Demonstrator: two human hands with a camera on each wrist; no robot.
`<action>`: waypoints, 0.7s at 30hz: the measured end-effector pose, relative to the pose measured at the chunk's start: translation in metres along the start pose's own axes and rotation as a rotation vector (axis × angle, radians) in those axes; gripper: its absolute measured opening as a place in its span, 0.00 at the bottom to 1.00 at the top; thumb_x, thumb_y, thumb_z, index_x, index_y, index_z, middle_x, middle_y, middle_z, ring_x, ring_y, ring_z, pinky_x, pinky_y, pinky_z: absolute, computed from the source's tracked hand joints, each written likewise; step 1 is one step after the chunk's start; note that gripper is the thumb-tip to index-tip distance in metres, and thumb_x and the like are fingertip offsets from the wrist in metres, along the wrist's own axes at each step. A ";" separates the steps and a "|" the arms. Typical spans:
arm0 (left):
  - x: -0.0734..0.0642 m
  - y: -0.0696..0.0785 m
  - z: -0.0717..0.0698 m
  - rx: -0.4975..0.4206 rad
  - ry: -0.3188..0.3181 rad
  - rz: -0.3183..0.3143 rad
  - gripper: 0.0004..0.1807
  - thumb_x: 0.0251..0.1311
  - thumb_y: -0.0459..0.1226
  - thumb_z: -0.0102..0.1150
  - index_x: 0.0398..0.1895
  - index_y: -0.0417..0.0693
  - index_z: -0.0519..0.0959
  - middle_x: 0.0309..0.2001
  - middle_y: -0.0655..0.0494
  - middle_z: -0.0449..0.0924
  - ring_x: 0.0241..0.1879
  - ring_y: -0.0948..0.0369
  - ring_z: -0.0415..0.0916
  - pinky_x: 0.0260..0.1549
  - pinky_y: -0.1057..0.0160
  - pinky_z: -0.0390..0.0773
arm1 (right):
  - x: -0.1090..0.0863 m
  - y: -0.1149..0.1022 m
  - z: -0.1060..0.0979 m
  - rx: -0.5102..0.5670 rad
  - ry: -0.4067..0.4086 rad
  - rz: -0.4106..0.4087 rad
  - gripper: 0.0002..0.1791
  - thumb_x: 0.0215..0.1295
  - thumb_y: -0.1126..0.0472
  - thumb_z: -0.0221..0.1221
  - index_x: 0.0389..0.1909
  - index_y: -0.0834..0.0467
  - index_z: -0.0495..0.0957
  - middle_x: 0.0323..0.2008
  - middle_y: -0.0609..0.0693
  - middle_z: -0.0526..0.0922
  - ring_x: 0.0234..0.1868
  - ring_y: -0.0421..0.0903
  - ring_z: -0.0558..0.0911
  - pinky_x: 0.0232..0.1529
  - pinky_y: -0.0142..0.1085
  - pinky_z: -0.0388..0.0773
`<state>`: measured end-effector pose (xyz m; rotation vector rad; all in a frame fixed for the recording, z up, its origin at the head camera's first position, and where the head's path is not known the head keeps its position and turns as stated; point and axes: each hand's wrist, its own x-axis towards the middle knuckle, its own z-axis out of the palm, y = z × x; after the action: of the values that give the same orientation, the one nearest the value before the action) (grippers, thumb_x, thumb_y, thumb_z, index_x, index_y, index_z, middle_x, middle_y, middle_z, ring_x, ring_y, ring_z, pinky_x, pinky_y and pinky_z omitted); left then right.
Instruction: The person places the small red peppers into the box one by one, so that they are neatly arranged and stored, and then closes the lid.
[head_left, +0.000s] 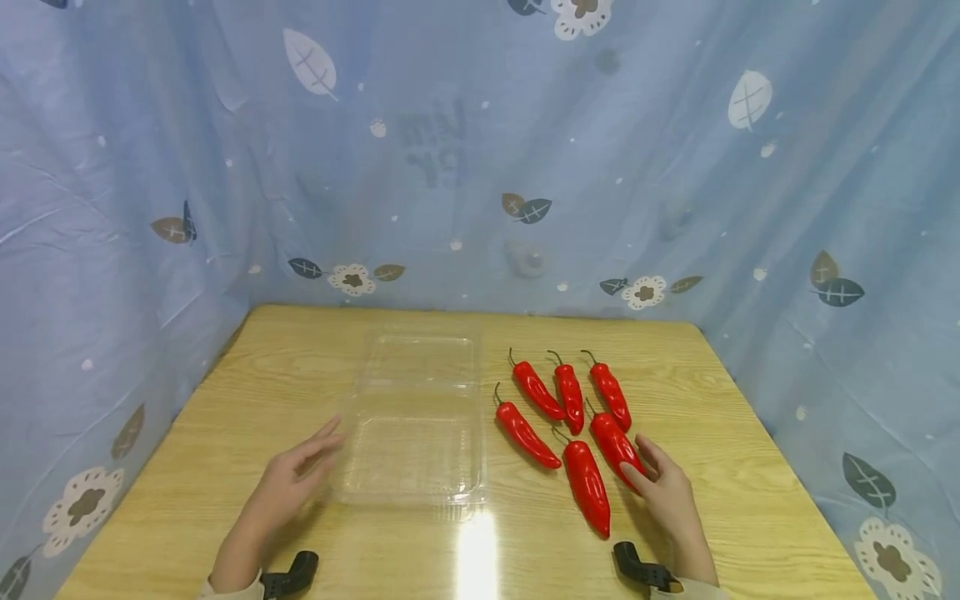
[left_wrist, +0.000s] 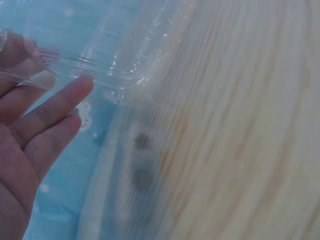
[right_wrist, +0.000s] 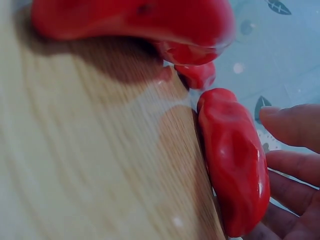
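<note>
A clear plastic box with its lid folded back (head_left: 420, 500) lies on the table. My left hand (head_left: 300, 467) is at its left side, fingers extended; in the left wrist view some fingers (left_wrist: 55, 107) show beside the clear wall and others through it. Whether they touch it I cannot tell. Several red chili peppers with dark stems lie to the box's right. My right hand (head_left: 666, 483) is at the lower end of one pepper (head_left: 613, 442), thumb and fingers apart around it. That pepper (right_wrist: 234, 165) lies on the table, close to the fingers in the right wrist view.
Another chili pepper (head_left: 587, 487) lies just left of my right hand, and one more (head_left: 527, 435) is nearer the box. Three others lie farther back. The wooden table (head_left: 285, 350) meets a blue patterned curtain (head_left: 465, 167) behind and at both sides.
</note>
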<state>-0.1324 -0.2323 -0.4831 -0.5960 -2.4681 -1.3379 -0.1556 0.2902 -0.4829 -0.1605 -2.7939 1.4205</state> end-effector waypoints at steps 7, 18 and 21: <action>-0.001 -0.006 0.002 -0.026 0.033 0.052 0.16 0.62 0.24 0.52 0.54 0.30 0.75 0.64 0.30 0.63 0.63 0.76 0.62 0.56 0.84 0.63 | 0.002 -0.001 0.003 -0.006 -0.019 0.048 0.38 0.66 0.53 0.58 0.71 0.64 0.54 0.69 0.65 0.61 0.67 0.62 0.65 0.64 0.49 0.67; 0.002 -0.004 0.006 -0.015 0.032 0.051 0.16 0.63 0.24 0.52 0.54 0.31 0.75 0.66 0.34 0.63 0.64 0.73 0.60 0.58 0.83 0.61 | 0.000 0.000 0.003 -0.071 -0.022 0.064 0.39 0.66 0.49 0.57 0.71 0.65 0.55 0.67 0.66 0.63 0.64 0.62 0.68 0.63 0.51 0.69; -0.002 -0.003 0.005 -0.014 0.053 0.032 0.15 0.63 0.25 0.53 0.53 0.31 0.75 0.65 0.35 0.64 0.64 0.74 0.60 0.57 0.83 0.61 | 0.004 -0.001 0.006 -0.081 -0.026 0.032 0.39 0.66 0.48 0.57 0.70 0.66 0.55 0.67 0.67 0.64 0.64 0.63 0.68 0.62 0.53 0.69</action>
<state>-0.1322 -0.2299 -0.4883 -0.5926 -2.3989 -1.3431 -0.1599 0.2854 -0.4858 -0.1894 -2.8847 1.3262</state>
